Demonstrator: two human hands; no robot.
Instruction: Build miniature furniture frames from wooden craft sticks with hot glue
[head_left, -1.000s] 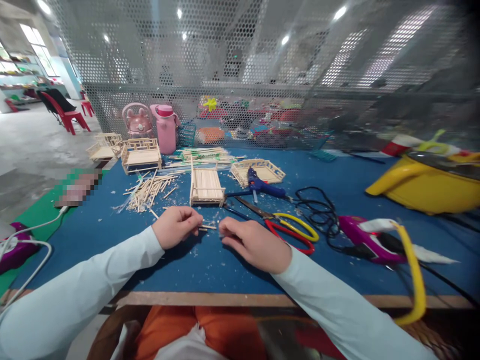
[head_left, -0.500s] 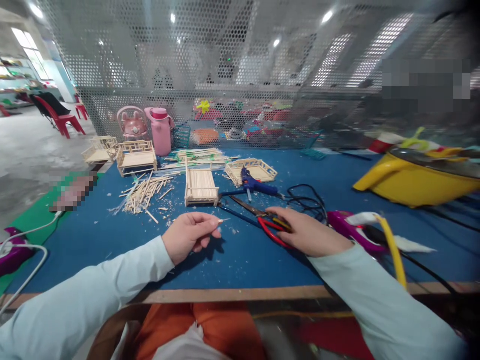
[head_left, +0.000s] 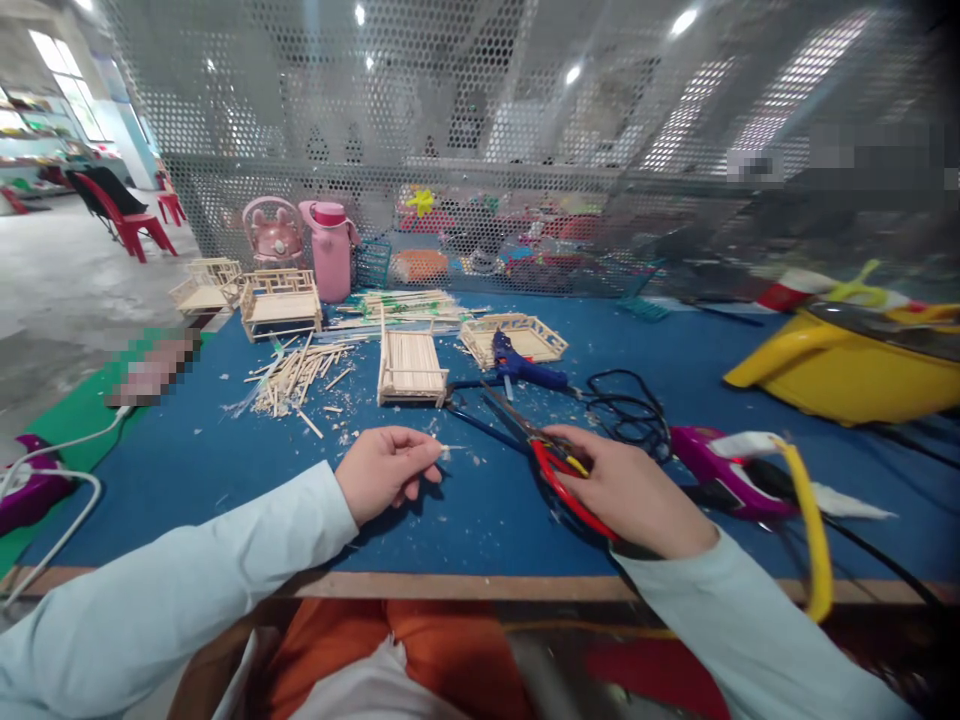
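My left hand [head_left: 390,472] is closed in a pinch on a short thin stick [head_left: 451,449], whose pale tip pokes out to the right of the fingertips. My right hand [head_left: 630,490] is wrapped round the red handles of a pair of scissors [head_left: 559,478]; the blades point up and left, away from me. Some yellow shows beside the red handle, partly covered by the fingers. Just beyond the hands stands a small chair-like stick model [head_left: 412,368]. To its right a blue glue gun [head_left: 529,367] leans on a shallow stick frame [head_left: 480,338].
A pile of loose sticks [head_left: 304,375] lies left of the model, with two more stick models [head_left: 281,300] behind. A pink flask [head_left: 330,255] stands at the back. On the right are a purple tool [head_left: 731,475], a black cable [head_left: 637,400] and a yellow basin [head_left: 840,370].
My right hand has drawn the scissors slightly toward me, the handles now further into its grip. My left hand keeps its pinch. The whole view has shifted a little.
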